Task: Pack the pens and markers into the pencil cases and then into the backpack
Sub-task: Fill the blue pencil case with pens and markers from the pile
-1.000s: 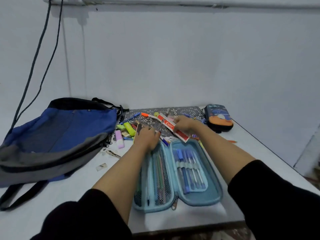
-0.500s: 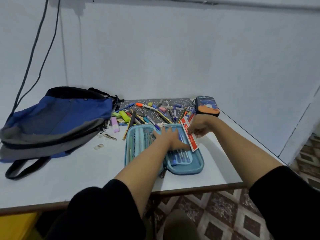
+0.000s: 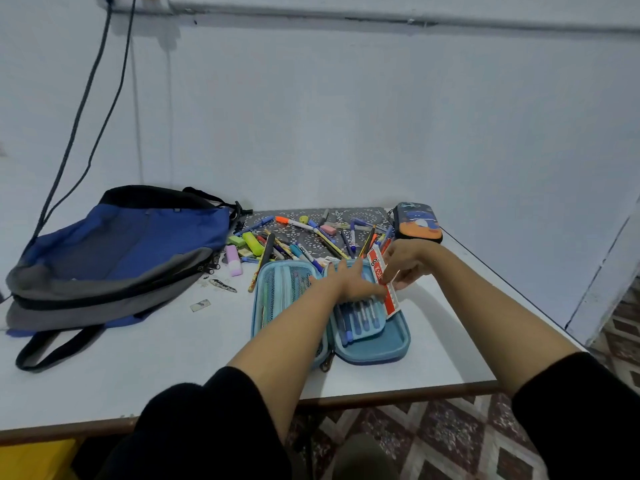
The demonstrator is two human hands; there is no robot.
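Observation:
A light blue pencil case [image 3: 374, 344] lies open on the white table [image 3: 166, 348], with pens under an elastic band in its right half and a mesh pocket in its left half. My left hand [image 3: 349, 282] lies flat, fingers straight, on the pens in the right half. My right hand [image 3: 405, 263] pinches a red and white ruler [image 3: 382, 284] at the case's right edge. A heap of loose pens and markers [image 3: 311, 240] lies behind the case. The blue and grey backpack [image 3: 114, 251] lies at the left.
A second, closed pencil case [image 3: 419, 221], dark with orange, stands at the back right corner. A patterned mat [image 3: 360, 216] lies under the loose pens. Small scraps [image 3: 200, 304] lie near the backpack. The table's front edge is close to me, patterned floor tiles below.
My right hand has carried the ruler from the pile down to the case's right edge. My left hand has moved from the left half onto the pens in the right half.

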